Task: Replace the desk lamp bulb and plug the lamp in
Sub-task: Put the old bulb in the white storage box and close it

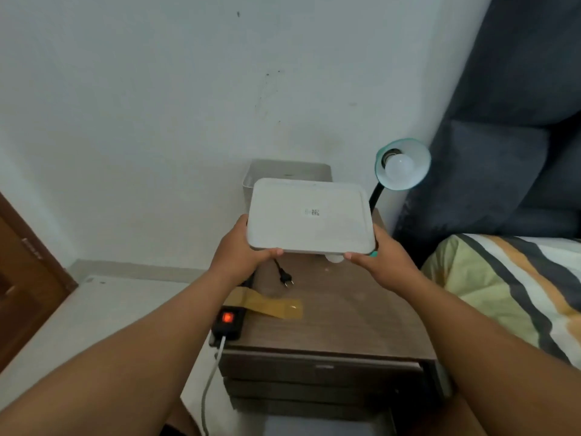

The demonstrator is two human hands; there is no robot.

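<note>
Our left hand (243, 250) and right hand (379, 258) grip the white lid (309, 215) by its near corners, thumbs on top, held over the nightstand (339, 309). We judge it best kept level and set aside, clear of the box (251, 174) behind. The bulb (400, 166), frosted white and round, sits in the teal lamp (404, 163); its plug (286, 280) lies loose near the power strip (228, 322).

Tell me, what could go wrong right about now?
The white lid, held by its edges between the left hand and right hand, hides part of the nightstand; setting it down blind might knock something underneath. The lamp's plug lies loose beside the power strip, whose switch glows red, so its sockets are probably live.
</note>
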